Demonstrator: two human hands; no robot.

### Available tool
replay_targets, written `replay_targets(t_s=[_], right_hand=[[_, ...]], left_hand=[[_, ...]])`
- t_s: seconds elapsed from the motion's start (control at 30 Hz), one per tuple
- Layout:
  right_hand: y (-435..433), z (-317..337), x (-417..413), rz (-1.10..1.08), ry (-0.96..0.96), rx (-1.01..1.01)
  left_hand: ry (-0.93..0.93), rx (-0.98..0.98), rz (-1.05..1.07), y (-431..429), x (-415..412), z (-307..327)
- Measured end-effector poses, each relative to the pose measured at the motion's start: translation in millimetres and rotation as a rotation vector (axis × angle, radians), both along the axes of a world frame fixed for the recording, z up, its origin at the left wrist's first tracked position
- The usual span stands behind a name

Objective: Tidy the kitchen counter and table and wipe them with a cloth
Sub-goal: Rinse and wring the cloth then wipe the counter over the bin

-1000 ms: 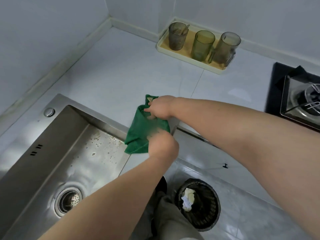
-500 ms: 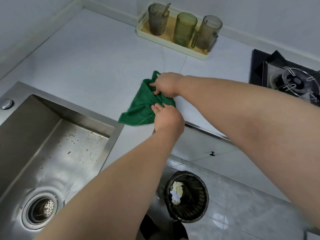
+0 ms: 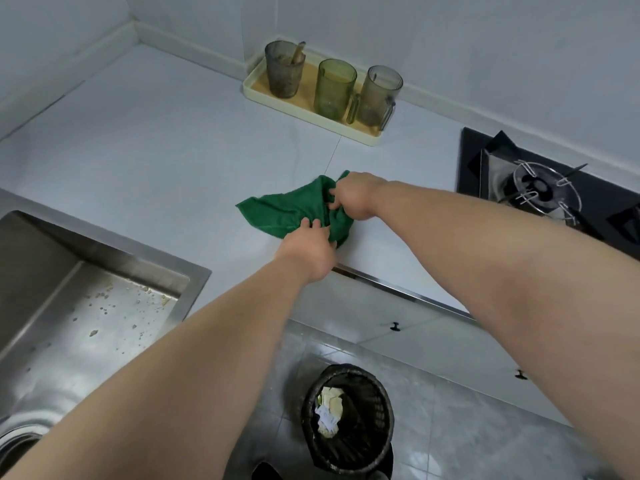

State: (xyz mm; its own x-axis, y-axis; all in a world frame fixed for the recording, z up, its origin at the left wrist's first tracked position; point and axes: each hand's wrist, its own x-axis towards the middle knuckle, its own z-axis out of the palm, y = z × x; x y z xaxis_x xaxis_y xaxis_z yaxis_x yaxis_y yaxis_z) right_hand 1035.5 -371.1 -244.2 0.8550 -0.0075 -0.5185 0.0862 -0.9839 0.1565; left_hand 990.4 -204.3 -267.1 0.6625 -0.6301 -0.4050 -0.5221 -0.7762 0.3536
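The green cloth (image 3: 287, 211) lies on the white desk (image 3: 156, 150), between the sink (image 3: 86, 306) and the gas stove (image 3: 540, 188) and close to the front edge. Its left half is spread flat and its right half is bunched under my hands. My right grip (image 3: 356, 199) pinches the crumpled far corner, fingers curled into the folds. My left grip (image 3: 308, 252) is curled on the near edge, fingertips dug into the fabric, though my own knuckles hide how much it has taken. The step in hand, I judge, is gathering the cloth into a pad I can wipe with. To do that well I would fold the loose left flap in over the bunch, so no tail drags off the desk edge toward the waste basket (image 3: 346, 420) on the floor below. Then I would flatten the pad under one palm, because a tight wad touches the surface only in spots. Wiping from the back wall toward the sink should carry crumbs into the basin. Near the tray (image 3: 249, 90) with its three plastic cups (image 3: 336, 88) I would go gently or lift it, since the tall cups look easy to tip.
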Motion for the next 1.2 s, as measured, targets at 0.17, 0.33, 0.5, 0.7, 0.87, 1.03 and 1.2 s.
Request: replay_targets(t_s=[0.17, 0.33, 0.5, 0.7, 0.87, 1.03, 1.2], right_hand=[[-27.0, 1.2, -20.4, -0.065, 0.030, -0.016], [-50.8, 1.2, -45.0, -0.052, 0.079, -0.042], [-67.7, 2.3, -73.1, -0.058, 0.077, -0.017], [-82.2, 3.5, -98.5, -0.063, 0.071, 0.018], [-87.0, 7.7, -109.7, -0.081, 0.047, 0.080], [-89.8, 13.3, -103.9, -0.195, 0.032, 0.178], [-94.8, 22.0, -105.9, -0.277, -0.037, 0.290]], left_hand=[[0.033, -0.026, -0.060, -22.6, -19.6, -1.1], [0.073, -0.068, -0.080, -49.1, -47.6, -7.6], [0.098, -0.076, -0.086, -65.2, -68.6, -5.1], [0.132, -0.141, -0.068, -77.3, -88.9, 1.9], [0.172, -0.223, 0.034, -79.1, -93.9, 3.3], [0.307, -0.531, 0.383, -76.5, -88.9, -3.0], [0.335, -0.668, 0.596, -78.4, -84.6, 8.7]])
